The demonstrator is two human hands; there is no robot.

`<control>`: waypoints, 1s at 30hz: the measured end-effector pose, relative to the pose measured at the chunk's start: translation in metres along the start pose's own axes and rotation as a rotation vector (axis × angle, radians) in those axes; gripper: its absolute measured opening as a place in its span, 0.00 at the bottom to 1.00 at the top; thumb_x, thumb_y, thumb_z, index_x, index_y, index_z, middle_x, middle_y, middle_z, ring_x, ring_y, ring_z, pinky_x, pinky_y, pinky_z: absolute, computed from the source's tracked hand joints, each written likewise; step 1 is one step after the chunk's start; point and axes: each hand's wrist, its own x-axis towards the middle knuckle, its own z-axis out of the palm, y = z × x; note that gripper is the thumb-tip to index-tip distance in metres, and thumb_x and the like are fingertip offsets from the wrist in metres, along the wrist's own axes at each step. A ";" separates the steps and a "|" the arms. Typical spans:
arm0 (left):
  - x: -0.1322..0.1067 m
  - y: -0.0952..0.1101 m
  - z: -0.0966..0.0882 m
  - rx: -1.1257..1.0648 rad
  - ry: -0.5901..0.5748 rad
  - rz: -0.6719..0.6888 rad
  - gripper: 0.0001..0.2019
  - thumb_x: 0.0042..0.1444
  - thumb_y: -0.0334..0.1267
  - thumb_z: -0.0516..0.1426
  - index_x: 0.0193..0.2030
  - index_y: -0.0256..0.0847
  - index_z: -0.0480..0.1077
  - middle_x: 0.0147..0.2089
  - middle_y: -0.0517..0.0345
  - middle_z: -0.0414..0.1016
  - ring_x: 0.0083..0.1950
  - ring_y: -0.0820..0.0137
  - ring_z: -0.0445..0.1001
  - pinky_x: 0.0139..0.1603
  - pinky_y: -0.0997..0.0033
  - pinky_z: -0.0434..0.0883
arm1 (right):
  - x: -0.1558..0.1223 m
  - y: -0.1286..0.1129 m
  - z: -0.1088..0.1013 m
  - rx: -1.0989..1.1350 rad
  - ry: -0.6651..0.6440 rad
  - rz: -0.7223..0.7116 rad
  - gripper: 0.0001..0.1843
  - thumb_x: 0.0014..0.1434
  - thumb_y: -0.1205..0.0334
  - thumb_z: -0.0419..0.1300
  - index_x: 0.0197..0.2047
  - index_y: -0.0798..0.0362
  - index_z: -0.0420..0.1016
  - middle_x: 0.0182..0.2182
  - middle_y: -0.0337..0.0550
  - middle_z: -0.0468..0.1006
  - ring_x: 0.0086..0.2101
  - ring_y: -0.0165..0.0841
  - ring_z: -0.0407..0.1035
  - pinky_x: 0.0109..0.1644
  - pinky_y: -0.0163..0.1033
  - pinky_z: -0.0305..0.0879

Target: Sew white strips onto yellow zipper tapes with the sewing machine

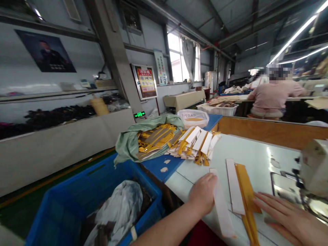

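Strips at the counter's (256, 150) near edge
My left hand (203, 194) touches a white strip (222, 210), fingers hidden, grip unclear; my right hand (287, 215) lies spread-fingered on yellow strips (246, 191). The far tub (193, 118) reads "CARPIS".

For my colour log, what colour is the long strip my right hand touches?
Mustard yellow strip, clearest in the head view, beside a white strip.
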 end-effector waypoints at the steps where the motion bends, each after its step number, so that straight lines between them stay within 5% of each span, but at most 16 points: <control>1: -0.001 -0.002 -0.001 -0.003 -0.005 -0.002 0.23 0.60 0.33 0.48 0.61 0.29 0.65 0.65 0.40 0.65 0.66 0.61 0.63 0.69 0.60 0.58 | 0.006 -0.006 -0.008 -0.042 -0.006 -0.016 0.27 0.61 0.57 0.58 0.64 0.41 0.67 0.59 0.43 0.71 0.53 0.46 0.71 0.51 0.49 0.75; 6: 0.001 -0.011 0.002 -0.006 -0.035 0.019 0.27 0.57 0.32 0.48 0.64 0.28 0.63 0.67 0.40 0.63 0.68 0.60 0.61 0.70 0.56 0.57 | 0.037 -0.032 -0.029 -0.112 -0.052 -0.043 0.27 0.62 0.67 0.55 0.65 0.49 0.65 0.60 0.48 0.69 0.56 0.43 0.68 0.57 0.51 0.69; 12: 0.005 -0.022 0.008 0.013 -0.017 0.036 0.28 0.56 0.31 0.48 0.64 0.30 0.63 0.66 0.40 0.64 0.67 0.60 0.62 0.68 0.55 0.59 | 0.049 -0.036 -0.017 -0.159 -0.103 -0.067 0.29 0.60 0.79 0.49 0.62 0.55 0.66 0.59 0.49 0.71 0.56 0.42 0.68 0.59 0.51 0.66; 22: 0.008 -0.032 0.014 0.062 0.142 0.143 0.27 0.53 0.28 0.47 0.60 0.34 0.69 0.61 0.46 0.70 0.63 0.64 0.69 0.64 0.59 0.65 | 0.084 -0.046 -0.018 -0.181 -0.072 0.072 0.19 0.64 0.78 0.50 0.52 0.56 0.75 0.50 0.50 0.78 0.50 0.40 0.72 0.52 0.46 0.71; 30: 0.022 -0.056 0.012 -0.019 0.313 0.332 0.26 0.55 0.28 0.45 0.60 0.30 0.68 0.59 0.42 0.73 0.58 0.61 0.74 0.58 0.58 0.71 | 0.032 -0.090 -0.052 -0.244 -0.105 0.091 0.13 0.68 0.66 0.54 0.54 0.61 0.70 0.54 0.52 0.73 0.53 0.40 0.67 0.56 0.44 0.65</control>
